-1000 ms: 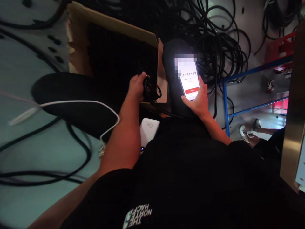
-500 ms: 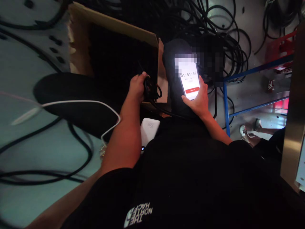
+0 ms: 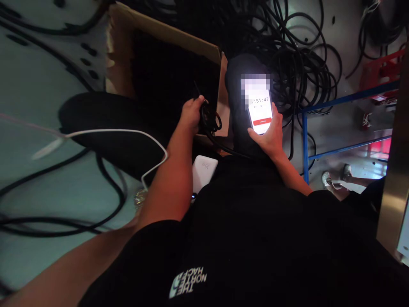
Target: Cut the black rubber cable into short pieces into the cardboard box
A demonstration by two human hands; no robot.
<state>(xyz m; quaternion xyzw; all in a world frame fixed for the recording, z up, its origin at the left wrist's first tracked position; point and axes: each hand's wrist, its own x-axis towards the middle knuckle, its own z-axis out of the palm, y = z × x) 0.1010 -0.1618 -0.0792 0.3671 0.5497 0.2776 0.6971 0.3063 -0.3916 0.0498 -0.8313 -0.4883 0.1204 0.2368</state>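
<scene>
My right hand point(image 3: 271, 134) is wrapped round a phone point(image 3: 260, 108) with a lit screen that shows a timer and a red button, over my dark-clad knee. My left hand point(image 3: 192, 113) is closed on a bundle of black cable point(image 3: 208, 117) at the near edge of an open cardboard box point(image 3: 224, 100). The inside of the box is dark, and its contents cannot be made out. A white power bank point(image 3: 204, 172) lies by my left forearm, and a white cord point(image 3: 128, 131) runs across my left leg.
Black cables lie coiled on the floor point(image 3: 35, 149) at left and behind the box. To the right stand a blue metal frame point(image 3: 306, 145) and a red plastic stool point(image 3: 380, 74). Another person's shoes point(image 3: 327, 180) show at lower right, beside a metal-edged post point(image 3: 391, 192).
The view has shifted slightly, so the box, both hands and the phone appear a little further right. Both hands keep their holds.
</scene>
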